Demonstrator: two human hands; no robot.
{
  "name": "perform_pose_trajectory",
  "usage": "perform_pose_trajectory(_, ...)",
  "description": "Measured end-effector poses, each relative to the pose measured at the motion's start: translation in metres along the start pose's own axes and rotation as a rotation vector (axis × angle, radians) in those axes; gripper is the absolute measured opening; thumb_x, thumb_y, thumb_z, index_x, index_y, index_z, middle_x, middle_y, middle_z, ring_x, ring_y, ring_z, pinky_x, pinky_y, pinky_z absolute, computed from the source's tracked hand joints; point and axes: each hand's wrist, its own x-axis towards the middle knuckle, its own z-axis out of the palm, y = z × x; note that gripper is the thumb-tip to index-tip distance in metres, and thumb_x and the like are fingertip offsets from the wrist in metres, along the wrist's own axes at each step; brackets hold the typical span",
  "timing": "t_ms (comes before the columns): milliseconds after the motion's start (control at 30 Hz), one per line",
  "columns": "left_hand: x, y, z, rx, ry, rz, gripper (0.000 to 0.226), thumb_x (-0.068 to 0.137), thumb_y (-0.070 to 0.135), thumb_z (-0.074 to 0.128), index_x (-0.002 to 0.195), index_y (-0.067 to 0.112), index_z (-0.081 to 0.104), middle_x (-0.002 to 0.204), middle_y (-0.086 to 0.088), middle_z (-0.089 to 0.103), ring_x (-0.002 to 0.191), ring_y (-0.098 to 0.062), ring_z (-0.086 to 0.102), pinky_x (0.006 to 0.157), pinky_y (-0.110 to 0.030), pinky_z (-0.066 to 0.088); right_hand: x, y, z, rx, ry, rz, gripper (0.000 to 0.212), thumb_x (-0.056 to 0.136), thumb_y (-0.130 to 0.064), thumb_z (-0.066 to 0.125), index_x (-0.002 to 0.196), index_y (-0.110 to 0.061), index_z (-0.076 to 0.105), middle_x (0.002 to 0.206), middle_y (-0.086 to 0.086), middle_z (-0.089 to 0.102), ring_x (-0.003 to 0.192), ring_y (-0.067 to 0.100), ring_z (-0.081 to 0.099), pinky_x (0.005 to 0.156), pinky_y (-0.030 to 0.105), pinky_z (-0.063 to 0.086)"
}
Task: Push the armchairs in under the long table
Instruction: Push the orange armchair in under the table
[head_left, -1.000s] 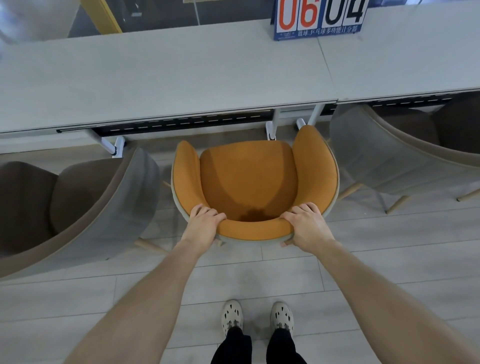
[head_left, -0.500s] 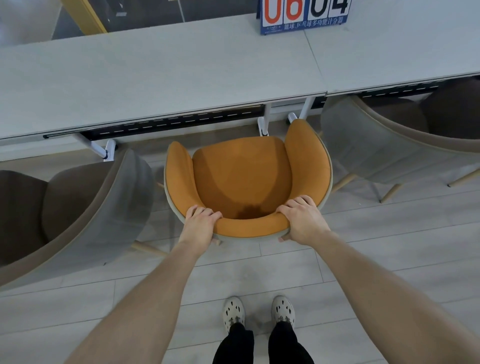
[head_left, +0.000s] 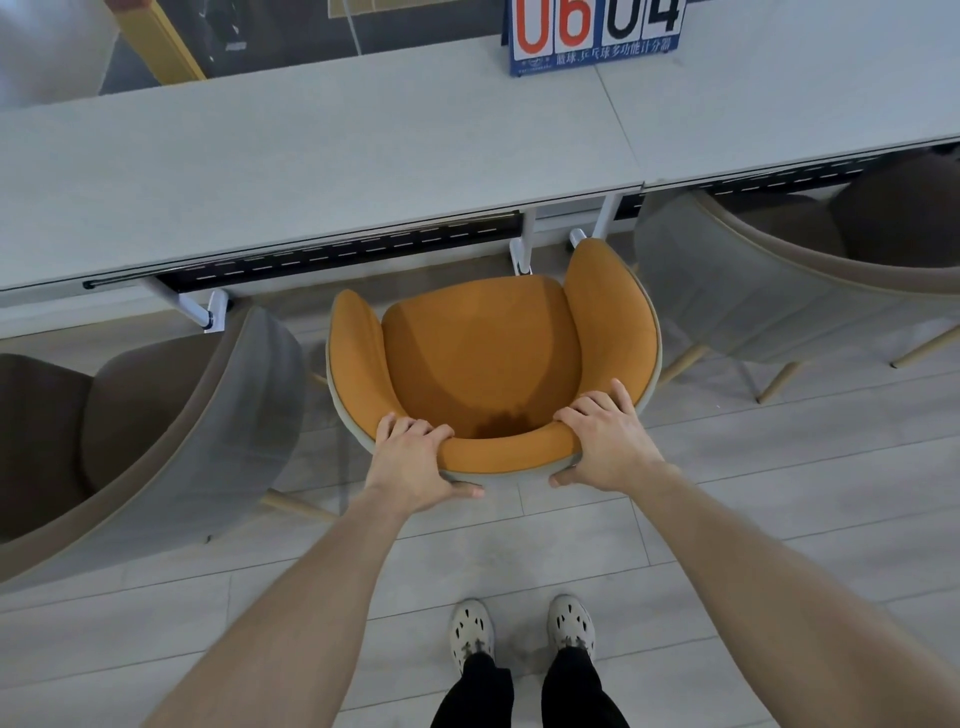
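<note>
Seen from the head camera, the orange armchair (head_left: 483, 358) stands on the pale plank floor (head_left: 779, 519) with its open front facing the long table (head_left: 311, 171). Its seat lies almost wholly out in front of the tabletop's near edge, and the tip of its right armrest is just beside the white table legs (head_left: 524, 244). Both hands grip the curved top of the backrest, the part of the chair nearest the person. The left hand (head_left: 410, 457) holds the rim's left bend, its fingers (head_left: 415, 428) curled over the top onto the orange padding and its thumb (head_left: 462, 489) pressed against the grey outer shell. The right hand (head_left: 605, 441) holds the right bend in the same manner, fingers (head_left: 597, 405) spread over the rim and thumb (head_left: 563, 478) against the shell. The backrest thus sits clamped between fingers and thumb on each side. A grey armchair (head_left: 234, 415) stands just to the left, turned at an angle, and a second grey armchair (head_left: 727, 291) stands to the right, partly under the tabletop. A flip scoreboard (head_left: 592, 31) stands on the table's far side. The person's pale shoes (head_left: 470, 631) are planted behind the chair.
</note>
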Motion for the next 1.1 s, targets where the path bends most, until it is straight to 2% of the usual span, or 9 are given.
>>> perform_pose_trajectory(267,0.001,0.009,0.001,0.017,0.027,-0.023,0.127,0.044,0.118,0.022,0.138,0.041,0.061,0.129,0.006,0.066,0.133,-0.024,0.052,0.128,-0.053,0.015,0.002,0.008,-0.005,0.020,-0.033,0.000,0.095,0.063,-0.091,0.069,0.141,-0.039,0.055,0.137,-0.008,0.059,0.141,0.023,0.044,0.130,0.060,0.002)
perform_pose_trajectory(467,0.002,0.008,0.001,0.050,0.023,-0.021,0.123,0.046,0.117,0.026,0.137,0.041,0.060,0.128,0.007,0.065,0.133,-0.024,0.052,0.127,-0.054,0.015,0.002,0.006,-0.005,0.005,-0.037,0.014,0.096,0.063,-0.090,0.071,0.143,-0.037,0.055,0.138,-0.008,0.058,0.141,0.023,0.044,0.130,0.059,-0.001)
perform_pose_trajectory(567,0.003,0.006,-0.003,0.040,-0.046,-0.010,0.116,0.054,0.113,0.038,0.142,0.039,0.056,0.136,0.006,0.063,0.138,-0.024,0.049,0.129,-0.056,0.013,0.000,0.004,-0.008,-0.008,-0.049,0.014,0.095,0.068,-0.083,0.075,0.146,-0.035,0.054,0.143,-0.006,0.058,0.144,0.024,0.043,0.131,0.059,0.001)
perform_pose_trajectory(733,0.000,0.001,-0.024,0.035,-0.195,0.019,0.100,0.075,0.091,0.061,0.156,0.034,0.045,0.156,0.005,0.053,0.149,-0.023,0.041,0.130,-0.054,0.017,-0.018,0.000,-0.023,-0.005,-0.046,0.030,0.080,0.085,-0.052,0.079,0.155,-0.030,0.046,0.158,-0.004,0.048,0.155,0.022,0.032,0.131,0.059,0.008)
perform_pose_trajectory(833,-0.004,0.011,-0.045,0.004,-0.251,0.015,0.091,0.080,0.085,0.063,0.153,0.033,0.048,0.146,0.005,0.059,0.138,-0.024,0.051,0.119,-0.049,0.037,-0.034,0.000,-0.034,0.049,-0.048,0.068,0.080,0.091,-0.044,0.076,0.160,-0.029,0.039,0.167,-0.004,0.038,0.159,0.021,0.023,0.131,0.056,0.017)
perform_pose_trajectory(900,-0.003,0.021,-0.059,-0.031,-0.297,0.012,0.088,0.079,0.085,0.065,0.149,0.033,0.052,0.136,0.005,0.062,0.125,-0.022,0.057,0.107,-0.045,0.049,-0.050,0.004,-0.044,0.096,-0.019,0.095,0.074,0.095,-0.042,0.073,0.159,-0.029,0.039,0.167,-0.005,0.037,0.157,0.021,0.028,0.128,0.050,0.028)
perform_pose_trajectory(967,0.000,0.036,-0.073,-0.032,-0.331,0.022,0.083,0.081,0.080,0.069,0.147,0.031,0.054,0.134,0.006,0.063,0.121,-0.020,0.059,0.100,-0.041,0.053,-0.066,0.014,-0.053,0.146,-0.005,0.138,0.065,0.098,-0.041,0.069,0.156,-0.027,0.044,0.162,-0.004,0.044,0.149,0.023,0.040,0.121,0.047,0.039)
perform_pose_trajectory(1033,0.004,0.055,-0.086,0.017,-0.353,0.036,0.078,0.085,0.073,0.072,0.147,0.030,0.054,0.140,0.004,0.062,0.125,-0.021,0.059,0.100,-0.041,0.053,-0.085,0.030,-0.059,0.197,-0.016,0.207,0.057,0.099,-0.042,0.067,0.152,-0.025,0.051,0.153,-0.002,0.052,0.137,0.024,0.053,0.113,0.045,0.048)
perform_pose_trajectory(1100,0.009,0.080,-0.097,0.076,-0.356,0.031,0.077,0.087,0.070,0.073,0.150,0.031,0.052,0.145,0.002,0.060,0.129,-0.023,0.058,0.102,-0.042,0.053,-0.106,0.056,-0.062,0.246,-0.045,0.278,0.056,0.099,-0.042,0.066,0.150,-0.023,0.053,0.147,0.002,0.056,0.132,0.026,0.057,0.109,0.044,0.050)
